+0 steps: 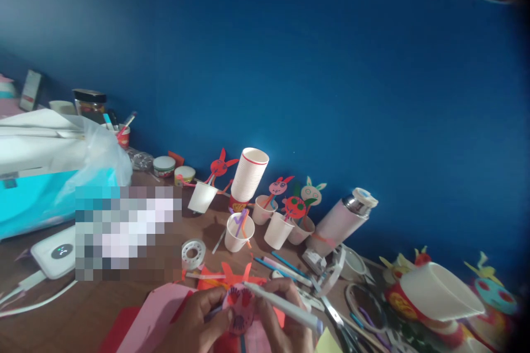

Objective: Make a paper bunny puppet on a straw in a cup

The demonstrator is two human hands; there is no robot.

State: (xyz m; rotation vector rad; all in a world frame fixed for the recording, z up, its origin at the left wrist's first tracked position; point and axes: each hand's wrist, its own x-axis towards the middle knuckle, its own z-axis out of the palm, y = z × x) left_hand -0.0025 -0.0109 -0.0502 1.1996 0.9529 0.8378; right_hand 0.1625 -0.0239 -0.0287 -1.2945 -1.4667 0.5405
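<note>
Looking down from my head camera, I'm pinching a pink paper face cut-out [240,306] with red markings between the fingers [221,309] of my left hand [194,322], and it's sitting just between my two hands, near the bottom edge of my view. My right hand [287,322] is closing narrowly around a white marker [281,303], whose long axis is running slantwise from the cut-out's far edge, at the left, to a blue end sticking out near right. Nothing is standing between the marker and the cut-out (they're nearly touching). Under my hands, pink paper [153,320] and red paper [209,281] are lying on the wooden tabletop [99,292]. Just far of them, a roll of clear tape [193,254] is resting to the left, and blue pencils [284,266] are lying to the right. Scissors [333,314] are lying further right, while paper cups holding paper figures on straws [277,226] are lining up along the far wall.
</note>
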